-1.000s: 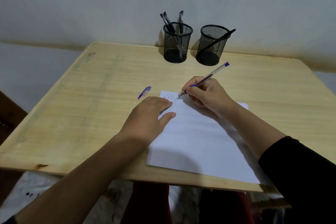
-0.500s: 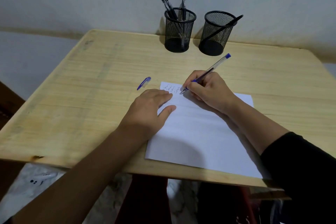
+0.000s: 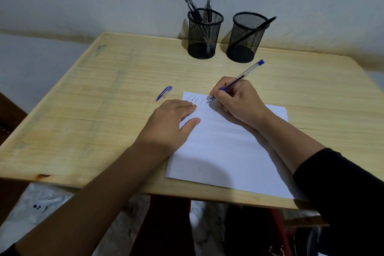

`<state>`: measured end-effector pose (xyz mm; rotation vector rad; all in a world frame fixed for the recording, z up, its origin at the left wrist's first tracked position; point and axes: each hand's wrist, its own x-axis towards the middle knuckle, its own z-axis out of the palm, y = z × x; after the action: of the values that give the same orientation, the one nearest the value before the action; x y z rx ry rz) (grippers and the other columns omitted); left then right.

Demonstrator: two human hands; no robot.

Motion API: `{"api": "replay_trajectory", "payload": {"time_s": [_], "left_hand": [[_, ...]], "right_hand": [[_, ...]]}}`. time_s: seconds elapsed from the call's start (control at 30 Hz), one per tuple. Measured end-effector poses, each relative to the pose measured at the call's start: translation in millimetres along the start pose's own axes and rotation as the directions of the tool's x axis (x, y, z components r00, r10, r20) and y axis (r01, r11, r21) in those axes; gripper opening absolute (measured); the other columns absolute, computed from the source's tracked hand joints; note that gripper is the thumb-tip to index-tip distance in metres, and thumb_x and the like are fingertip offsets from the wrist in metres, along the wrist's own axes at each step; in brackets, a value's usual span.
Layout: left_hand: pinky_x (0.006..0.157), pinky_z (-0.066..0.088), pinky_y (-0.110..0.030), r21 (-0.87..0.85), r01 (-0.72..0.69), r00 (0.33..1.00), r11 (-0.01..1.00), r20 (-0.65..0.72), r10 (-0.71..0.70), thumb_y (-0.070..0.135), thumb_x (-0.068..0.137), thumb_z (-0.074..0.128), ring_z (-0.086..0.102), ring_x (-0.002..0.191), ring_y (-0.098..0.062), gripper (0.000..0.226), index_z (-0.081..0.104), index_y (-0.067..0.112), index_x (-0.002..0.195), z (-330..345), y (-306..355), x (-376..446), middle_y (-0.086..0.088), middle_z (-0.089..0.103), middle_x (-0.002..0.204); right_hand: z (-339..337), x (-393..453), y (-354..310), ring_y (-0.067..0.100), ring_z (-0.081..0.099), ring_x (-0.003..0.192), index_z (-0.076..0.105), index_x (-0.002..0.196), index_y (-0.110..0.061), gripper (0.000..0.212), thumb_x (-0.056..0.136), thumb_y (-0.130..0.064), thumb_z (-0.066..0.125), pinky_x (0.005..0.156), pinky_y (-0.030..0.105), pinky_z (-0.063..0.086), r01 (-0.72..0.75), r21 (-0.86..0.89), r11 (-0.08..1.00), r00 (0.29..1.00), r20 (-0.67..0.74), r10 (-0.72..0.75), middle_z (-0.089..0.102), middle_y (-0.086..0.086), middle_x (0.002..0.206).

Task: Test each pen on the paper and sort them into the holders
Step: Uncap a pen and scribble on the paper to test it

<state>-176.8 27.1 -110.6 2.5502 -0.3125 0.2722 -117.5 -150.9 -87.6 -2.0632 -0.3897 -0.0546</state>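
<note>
- I see my left hand (image 3: 169,123) lying flat on the near-left part of the paper (image 3: 224,151), fingers straight and slightly apart.
- My right hand (image 3: 239,103) pinches the blue pen (image 3: 239,80), its tip touching the paper's far-left corner beside small scribbles I cannot read.
- A blue pen cap (image 3: 164,93) lies left of the paper.
- Beyond the paper stand the left mesh holder (image 3: 204,34) with three black pens and the right mesh holder (image 3: 247,37) with one.
</note>
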Motion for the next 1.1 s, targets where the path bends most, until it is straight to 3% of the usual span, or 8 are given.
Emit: {"api": "replay_trajectory", "payload": {"time_s": [0.43, 0.73, 0.97, 1.1], "left_hand": [[0.103, 0.023, -0.013, -0.008, 0.003, 1.000, 1.000, -0.001, -0.003, 0.031, 0.087, 0.059, 0.045, 0.128, -0.012, 0.038, 0.060, 0.016, 0.122, 1.7, -1.1, 0.7, 0.001, 0.059, 0.131], [0.102, 0.021, -0.011, -0.006, -0.012, 1.000, 1.000, -0.019, 0.012, 0.031, 0.088, 0.058, 0.044, 0.129, -0.012, 0.039, 0.060, 0.015, 0.123, 2.5, -1.8, 1.2, 0.001, 0.058, 0.132], [0.101, 0.022, -0.010, -0.023, -0.015, 0.998, 1.000, -0.064, 0.014, 0.033, 0.085, 0.062, 0.047, 0.126, -0.011, 0.037, 0.063, 0.017, 0.119, 0.7, -1.9, 1.6, 0.002, 0.060, 0.129], [0.099, 0.025, -0.016, -0.030, 0.070, 0.960, 0.997, -0.270, -0.075, 0.032, 0.086, 0.061, 0.046, 0.122, -0.017, 0.031, 0.065, 0.021, 0.114, -16.6, -6.7, 21.9, 0.002, 0.058, 0.127]], "right_hand": [[1.8, 2.3, 5.1, 0.002, 0.053, 0.060, 0.066, 0.077, 0.002, 0.018, 0.084, -0.005, 0.051, 0.056, 0.009, 0.039, -0.026, -0.016, 1.000, 0.998, -0.055, 0.025, 0.068, 0.011, 0.081], [2.7, 3.2, 6.9, 0.004, 0.055, 0.066, 0.065, 0.077, 0.001, 0.018, 0.084, -0.005, 0.050, 0.059, 0.010, 0.041, -0.020, -0.015, 1.000, 0.998, -0.065, 0.019, 0.068, 0.011, 0.084], [1.9, 3.0, 7.1, -0.002, 0.052, 0.054, 0.063, 0.074, -0.002, 0.018, 0.086, -0.005, 0.050, 0.055, 0.007, 0.037, -0.033, 0.036, 0.999, 0.995, -0.093, 0.036, 0.059, -0.014, 0.061], [-1.7, 2.0, 2.8, 0.003, 0.046, 0.044, 0.059, 0.070, -0.014, 0.022, 0.089, -0.006, 0.052, 0.045, 0.010, 0.033, -0.064, 0.210, 0.976, 0.989, -0.117, 0.090, 0.054, -0.015, 0.047]]}}
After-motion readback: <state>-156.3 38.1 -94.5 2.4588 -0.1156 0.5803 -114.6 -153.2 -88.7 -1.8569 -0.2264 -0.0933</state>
